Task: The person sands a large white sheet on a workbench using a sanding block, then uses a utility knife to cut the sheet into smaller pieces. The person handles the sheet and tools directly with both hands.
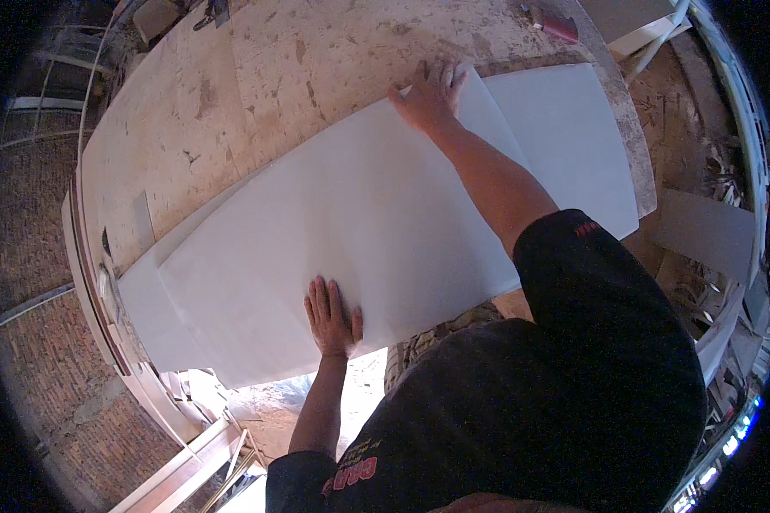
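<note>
A person seen from above wears a black short-sleeved shirt point(573, 376) with small red markings on the right sleeve and lower front. Both forearms are bare, as are the left hand point(332, 318) and right hand point(430, 96).

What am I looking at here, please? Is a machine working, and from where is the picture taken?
No machine: a person works with bare hands. The one picture comes from a wide camera worn on the head, looking down, so straight edges bend. A worn wooden workbench carries a large white panel, lying on a second white panel. The left hand presses flat on the top panel's near edge; the right hand lies flat at its far edge. Nothing is gripped. A reddish tool lies far off.
</note>
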Demonstrator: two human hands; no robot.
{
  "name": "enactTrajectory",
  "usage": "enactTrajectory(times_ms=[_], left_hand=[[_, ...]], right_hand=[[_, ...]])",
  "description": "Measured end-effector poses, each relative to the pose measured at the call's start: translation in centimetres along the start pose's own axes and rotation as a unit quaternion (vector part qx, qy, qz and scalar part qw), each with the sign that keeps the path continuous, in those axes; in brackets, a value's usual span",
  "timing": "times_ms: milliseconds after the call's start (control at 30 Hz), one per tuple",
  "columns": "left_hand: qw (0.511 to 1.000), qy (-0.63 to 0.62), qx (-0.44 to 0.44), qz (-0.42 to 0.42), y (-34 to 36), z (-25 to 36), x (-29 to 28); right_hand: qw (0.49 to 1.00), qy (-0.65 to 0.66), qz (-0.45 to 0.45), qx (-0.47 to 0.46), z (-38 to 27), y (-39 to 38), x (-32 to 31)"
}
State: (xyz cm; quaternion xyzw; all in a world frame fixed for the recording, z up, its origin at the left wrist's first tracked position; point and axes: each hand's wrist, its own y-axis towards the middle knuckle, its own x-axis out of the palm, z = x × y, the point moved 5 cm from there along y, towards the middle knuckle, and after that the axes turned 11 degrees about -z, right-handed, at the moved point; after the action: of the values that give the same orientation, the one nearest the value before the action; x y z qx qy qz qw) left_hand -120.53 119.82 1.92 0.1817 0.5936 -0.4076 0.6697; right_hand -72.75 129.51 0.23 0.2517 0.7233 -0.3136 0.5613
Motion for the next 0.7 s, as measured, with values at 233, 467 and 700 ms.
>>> enactTrajectory(times_ms=[233,467,700], left_hand=[[1.0,0.026,0.008,-0.006,0.6,0.3,0.0],[1.0,0.002,0.003,0.013,-0.9,0.1,0.7],[0.999,-0.016,0.024,0.015,-0.9,-2.1,1.6]], right_hand=[[1.0,-0.018,-0.001,-0.008,1.4,4.0,-0.6],[1.0,-0.012,0.026,0.001,8.5,-7.8,0.6],[0.991,-0.061,-0.006,0.115,17.1,-28.8,3.8]])
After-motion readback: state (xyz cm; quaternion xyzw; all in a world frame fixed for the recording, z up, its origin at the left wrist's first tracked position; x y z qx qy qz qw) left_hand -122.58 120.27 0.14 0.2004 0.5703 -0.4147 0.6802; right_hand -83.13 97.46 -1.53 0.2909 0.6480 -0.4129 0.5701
